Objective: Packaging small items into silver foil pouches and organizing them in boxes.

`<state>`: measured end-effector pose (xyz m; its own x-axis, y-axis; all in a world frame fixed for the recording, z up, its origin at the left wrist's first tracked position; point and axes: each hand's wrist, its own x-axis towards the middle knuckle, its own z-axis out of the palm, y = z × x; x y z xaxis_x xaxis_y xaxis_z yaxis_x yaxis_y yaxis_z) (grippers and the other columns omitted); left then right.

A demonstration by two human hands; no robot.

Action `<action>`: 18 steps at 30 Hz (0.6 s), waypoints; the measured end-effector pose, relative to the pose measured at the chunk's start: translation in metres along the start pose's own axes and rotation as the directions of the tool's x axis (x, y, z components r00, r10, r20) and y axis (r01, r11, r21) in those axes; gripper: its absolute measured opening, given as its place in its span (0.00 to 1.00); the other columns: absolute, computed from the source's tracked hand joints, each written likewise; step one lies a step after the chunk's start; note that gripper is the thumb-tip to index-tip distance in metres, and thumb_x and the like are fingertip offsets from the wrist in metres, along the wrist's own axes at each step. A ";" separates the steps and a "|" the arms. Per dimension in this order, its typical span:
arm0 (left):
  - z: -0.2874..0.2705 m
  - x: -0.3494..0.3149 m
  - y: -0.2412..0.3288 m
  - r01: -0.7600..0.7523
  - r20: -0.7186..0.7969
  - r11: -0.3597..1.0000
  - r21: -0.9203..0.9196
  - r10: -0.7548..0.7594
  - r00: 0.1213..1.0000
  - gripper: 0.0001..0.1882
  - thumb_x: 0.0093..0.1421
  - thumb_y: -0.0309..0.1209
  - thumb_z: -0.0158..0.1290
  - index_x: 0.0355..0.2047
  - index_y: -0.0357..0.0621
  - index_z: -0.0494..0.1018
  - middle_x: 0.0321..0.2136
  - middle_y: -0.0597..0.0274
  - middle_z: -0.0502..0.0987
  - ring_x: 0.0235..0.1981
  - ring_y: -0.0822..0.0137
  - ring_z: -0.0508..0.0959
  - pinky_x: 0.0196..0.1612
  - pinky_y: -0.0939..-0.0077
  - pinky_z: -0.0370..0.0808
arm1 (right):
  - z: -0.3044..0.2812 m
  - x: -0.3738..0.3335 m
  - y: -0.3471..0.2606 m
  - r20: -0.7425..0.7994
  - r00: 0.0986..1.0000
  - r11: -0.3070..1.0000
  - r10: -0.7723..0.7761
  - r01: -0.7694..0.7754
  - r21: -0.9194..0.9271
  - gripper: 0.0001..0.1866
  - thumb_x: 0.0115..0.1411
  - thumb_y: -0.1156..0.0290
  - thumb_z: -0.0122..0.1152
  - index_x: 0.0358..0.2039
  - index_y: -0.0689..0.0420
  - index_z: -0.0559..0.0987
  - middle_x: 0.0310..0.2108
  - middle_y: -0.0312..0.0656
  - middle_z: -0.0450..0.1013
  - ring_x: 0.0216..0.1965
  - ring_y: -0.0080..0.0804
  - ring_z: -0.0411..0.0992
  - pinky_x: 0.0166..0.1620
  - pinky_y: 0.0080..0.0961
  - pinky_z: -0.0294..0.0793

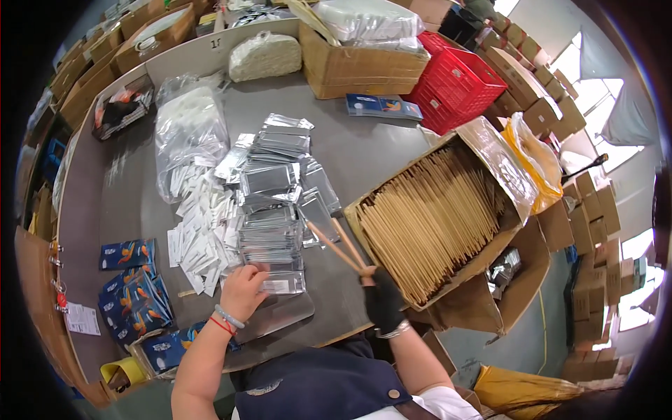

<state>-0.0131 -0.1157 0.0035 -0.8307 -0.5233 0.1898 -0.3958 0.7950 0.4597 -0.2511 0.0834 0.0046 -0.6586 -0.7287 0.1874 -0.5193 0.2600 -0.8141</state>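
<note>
My right hand (pixel 381 301), in a black fingerless glove, grips two thin wooden sticks (pixel 343 245) that fan apart toward the far left. Right of it, a cardboard box (pixel 353 217) holds a dense row of similar sticks (pixel 434 224). My left hand (pixel 243 290) is at the near end of a long overlapping stack of silver foil pouches (pixel 269 185). Its fingers are bent and pressed together, slightly blurred, and what is in them cannot be made out. Small white packets (pixel 203 231) lie heaped left of the pouches. A shiny flat sheet (pixel 283 315) lies by my left wrist.
Blue printed packs (pixel 133 301) are piled at the near left, and more (pixel 383 107) lie at the back. A plastic bag of white material (pixel 189 126) stands behind the packets. A cardboard box (pixel 364 70) and red crates (pixel 458 84) stand at the far side.
</note>
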 end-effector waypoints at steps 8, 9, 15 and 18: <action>0.001 -0.003 -0.008 0.037 0.066 0.999 0.002 -0.037 0.997 0.20 0.36 0.29 0.68 0.32 0.47 0.73 0.36 0.63 0.72 0.38 0.56 0.72 0.40 0.61 0.70 | 0.053 -0.027 -0.008 -0.008 0.999 0.956 0.049 -0.045 0.288 0.04 0.65 0.73 0.53 0.39 0.58 0.73 0.27 0.36 0.70 0.27 0.21 0.67 0.31 0.21 0.67; 0.001 -0.003 -0.007 0.039 0.066 0.999 0.002 -0.039 0.997 0.20 0.36 0.29 0.68 0.32 0.47 0.73 0.36 0.63 0.72 0.38 0.56 0.72 0.40 0.61 0.70 | 0.062 -0.029 0.000 -0.034 0.997 0.949 0.072 -0.058 0.310 0.04 0.65 0.73 0.52 0.38 0.58 0.73 0.27 0.35 0.71 0.27 0.22 0.67 0.31 0.21 0.68; 0.001 -0.012 -0.001 0.048 -0.019 0.998 0.037 -0.047 0.999 0.17 0.39 0.27 0.67 0.27 0.46 0.70 0.26 0.60 0.73 0.31 0.54 0.74 0.36 0.61 0.70 | 0.057 -0.018 0.017 0.120 0.971 0.928 0.207 -0.234 0.289 0.04 0.63 0.74 0.51 0.36 0.59 0.73 0.30 0.43 0.72 0.34 0.36 0.72 0.40 0.29 0.71; -0.025 -0.026 0.015 0.202 0.018 0.944 -0.259 -0.205 0.979 0.15 0.42 0.26 0.66 0.29 0.45 0.72 0.22 0.57 0.74 0.27 0.53 0.75 0.33 0.61 0.71 | 0.042 -0.012 0.015 0.181 0.963 0.927 0.199 -0.246 0.285 0.06 0.62 0.75 0.53 0.39 0.58 0.76 0.29 0.41 0.72 0.32 0.31 0.72 0.38 0.26 0.70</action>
<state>0.0122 -0.0981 0.0271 -0.7390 -0.6694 0.0761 -0.4404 0.5654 0.6974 -0.2279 0.0696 -0.0328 -0.6390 -0.7648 -0.0816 -0.1642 0.2393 -0.9570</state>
